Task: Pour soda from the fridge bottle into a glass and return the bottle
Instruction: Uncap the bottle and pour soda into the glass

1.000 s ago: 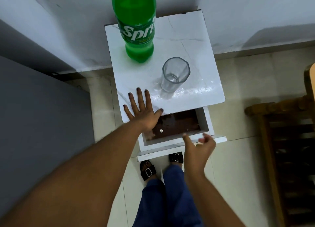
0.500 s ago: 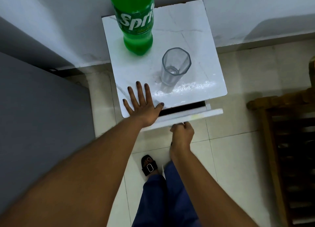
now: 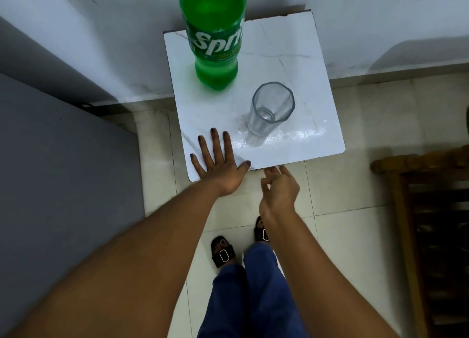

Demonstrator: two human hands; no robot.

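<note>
Two feet in black sandals (image 3: pixel 223 252) stand on the tile floor, and the right arm hides part of one. The right hand (image 3: pixel 279 190) hangs loose just below the table's (image 3: pixel 291 46) near edge, fingers spread a little, holding nothing. The left hand (image 3: pixel 218 162) lies flat on the table's near corner, fingers spread wide. Just past its fingertips and to the right stands an empty glass (image 3: pixel 271 109). Farther beyond the fingers stands the green bottle (image 3: pixel 215 41), its top cut off. A wooden chair (image 3: pixel 431 211) shows partly at the right.

Green soda bottle (image 3: pixel 215 46) stands upright at the table's (image 3: pixel 291 46) back; empty clear glass (image 3: pixel 269 112) upright nearer the front.
</note>
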